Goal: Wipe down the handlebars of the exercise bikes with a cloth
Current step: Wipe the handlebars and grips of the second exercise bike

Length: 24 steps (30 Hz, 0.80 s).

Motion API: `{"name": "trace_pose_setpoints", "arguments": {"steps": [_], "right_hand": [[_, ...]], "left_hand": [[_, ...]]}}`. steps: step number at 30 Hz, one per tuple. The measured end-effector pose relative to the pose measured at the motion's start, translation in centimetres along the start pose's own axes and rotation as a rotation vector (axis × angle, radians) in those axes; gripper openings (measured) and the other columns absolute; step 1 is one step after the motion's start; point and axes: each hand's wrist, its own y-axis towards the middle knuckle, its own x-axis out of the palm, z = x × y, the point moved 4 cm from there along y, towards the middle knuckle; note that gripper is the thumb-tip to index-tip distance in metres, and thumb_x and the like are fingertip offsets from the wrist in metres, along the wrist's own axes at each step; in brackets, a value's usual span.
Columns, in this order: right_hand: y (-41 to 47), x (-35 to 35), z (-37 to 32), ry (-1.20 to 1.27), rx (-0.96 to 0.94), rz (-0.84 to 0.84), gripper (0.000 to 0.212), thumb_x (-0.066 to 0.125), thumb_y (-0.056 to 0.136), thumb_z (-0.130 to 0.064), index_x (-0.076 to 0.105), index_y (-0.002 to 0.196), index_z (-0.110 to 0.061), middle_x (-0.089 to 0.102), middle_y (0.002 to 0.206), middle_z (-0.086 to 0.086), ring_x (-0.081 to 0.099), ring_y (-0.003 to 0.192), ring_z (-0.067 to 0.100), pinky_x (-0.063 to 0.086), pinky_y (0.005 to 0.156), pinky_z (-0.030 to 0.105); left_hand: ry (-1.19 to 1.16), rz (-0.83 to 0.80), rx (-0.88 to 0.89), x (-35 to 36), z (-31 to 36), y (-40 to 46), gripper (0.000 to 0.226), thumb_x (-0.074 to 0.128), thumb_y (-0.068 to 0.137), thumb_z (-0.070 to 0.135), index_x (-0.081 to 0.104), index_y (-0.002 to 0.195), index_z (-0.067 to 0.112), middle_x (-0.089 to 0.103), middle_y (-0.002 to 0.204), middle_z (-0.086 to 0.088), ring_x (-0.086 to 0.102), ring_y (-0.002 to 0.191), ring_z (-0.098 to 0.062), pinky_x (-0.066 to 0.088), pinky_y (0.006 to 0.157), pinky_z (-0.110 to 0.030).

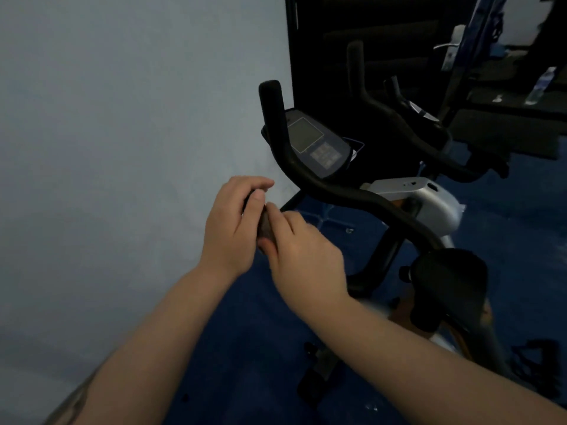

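Note:
An exercise bike stands to my right with black curved handlebars [346, 193], one grip end [271, 99] pointing up, and a grey console [319, 147] between the bars. My left hand [233, 225] and my right hand [303, 256] meet just left of the near bar, both closed around a small dark bunched cloth [266, 228]. Only a sliver of the cloth shows between the fingers. The hands do not touch the bar.
A pale wall [122, 148] fills the left side. The bike's black saddle [451, 280] and silver frame [429, 197] sit at the right above a blue floor [245, 348]. A second bike's handlebars [399, 118] and a water bottle [541, 85] are farther back.

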Motion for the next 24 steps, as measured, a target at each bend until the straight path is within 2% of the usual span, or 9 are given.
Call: {"name": "trace_pose_setpoints", "arguments": {"steps": [2, 5, 9, 12, 14, 17, 20, 22, 24], "right_hand": [[-2.5, -0.8, 1.9, -0.021, -0.042, 0.012, 0.051, 0.043, 0.093, -0.044, 0.046, 0.138, -0.021, 0.062, 0.112, -0.002, 0.062, 0.075, 0.015, 0.047, 0.048, 0.027], [-4.8, -1.4, 4.1, -0.047, -0.064, 0.041, 0.053, 0.044, 0.088, -0.048, 0.057, 0.128, -0.016, 0.067, 0.099, 0.0, 0.063, 0.061, 0.014, 0.046, 0.043, 0.025], [-0.9, -0.8, 2.5, 0.084, 0.087, -0.123, 0.052, 0.018, 0.092, -0.057, 0.05, 0.117, -0.025, 0.061, 0.102, -0.004, 0.061, 0.075, 0.016, 0.037, 0.054, 0.028], [-0.5, -0.7, 2.0, 0.057, -0.022, -0.048, 0.053, 0.018, 0.093, -0.054, 0.047, 0.126, -0.023, 0.059, 0.106, -0.004, 0.06, 0.076, 0.014, 0.04, 0.052, 0.027], [-2.7, -1.1, 3.4, 0.077, -0.047, -0.039, 0.054, 0.029, 0.093, -0.05, 0.05, 0.13, -0.018, 0.061, 0.103, -0.001, 0.061, 0.072, 0.015, 0.048, 0.05, 0.028], [-6.2, -1.1, 6.1, -0.005, -0.164, -0.019, 0.052, 0.038, 0.092, -0.044, 0.048, 0.132, -0.012, 0.061, 0.106, 0.004, 0.058, 0.078, 0.02, 0.053, 0.067, 0.035], [-5.4, -1.7, 7.5, -0.044, -0.164, 0.068, 0.036, 0.042, 0.092, -0.036, 0.054, 0.116, -0.012, 0.055, 0.103, 0.002, 0.052, 0.083, 0.021, 0.045, 0.077, 0.034], [-4.0, -1.9, 7.8, -0.019, 0.033, 0.127, 0.026, 0.043, 0.096, -0.027, 0.058, 0.11, -0.012, 0.054, 0.104, 0.004, 0.051, 0.088, 0.023, 0.044, 0.08, 0.036], [-4.6, -1.4, 7.6, 0.083, 0.298, 0.157, 0.035, 0.038, 0.099, -0.029, 0.057, 0.123, -0.011, 0.052, 0.119, 0.007, 0.047, 0.109, 0.023, 0.039, 0.096, 0.033]], "left_hand": [[0.006, 0.059, 0.024, 0.2, -0.2, -0.2, 0.029, 0.036, 0.097, 0.019, 0.063, 0.105, 0.015, 0.059, 0.101, 0.009, 0.057, 0.099, -0.012, 0.044, 0.088, -0.026], [0.02, 0.143, 0.011, 0.9, -0.3, -0.4, 0.03, 0.035, 0.097, 0.019, 0.063, 0.104, 0.013, 0.059, 0.101, 0.006, 0.056, 0.1, -0.012, 0.041, 0.088, -0.018], [0.059, 0.235, -0.023, 1.5, 0.3, -0.2, 0.028, 0.037, 0.096, 0.009, 0.064, 0.101, 0.009, 0.059, 0.1, 0.003, 0.055, 0.097, -0.012, 0.042, 0.086, -0.02], [0.122, 0.267, 0.013, 1.3, 0.5, -0.5, 0.027, 0.038, 0.096, 0.009, 0.065, 0.102, 0.01, 0.06, 0.103, 0.004, 0.054, 0.1, -0.011, 0.043, 0.09, -0.026], [0.229, 0.235, 0.11, 1.5, 1.2, -0.7, 0.028, 0.039, 0.095, 0.012, 0.065, 0.103, 0.008, 0.061, 0.11, 0.001, 0.052, 0.114, -0.015, 0.038, 0.102, -0.035], [0.407, 0.064, 0.438, 2.7, 2.3, -1.7, 0.03, 0.04, 0.096, 0.018, 0.067, 0.103, 0.006, 0.064, 0.118, -0.009, 0.05, 0.125, -0.023, 0.024, 0.114, -0.041], [0.546, -0.105, 0.592, 3.5, 1.7, -1.9, 0.035, 0.036, 0.097, 0.021, 0.069, 0.095, 0.008, 0.07, 0.099, -0.006, 0.063, 0.101, -0.022, 0.031, 0.111, -0.039], [0.69, -0.113, 0.606, 3.8, 1.0, -1.7, 0.04, 0.034, 0.098, 0.022, 0.068, 0.08, 0.012, 0.068, 0.078, -0.002, 0.063, 0.076, -0.023, 0.037, 0.103, -0.037], [0.733, -0.102, 0.61, 4.0, 0.8, -1.9, 0.04, 0.035, 0.097, 0.023, 0.063, 0.07, 0.013, 0.062, 0.067, 0.0, 0.056, 0.065, -0.023, 0.038, 0.095, -0.037]]}}
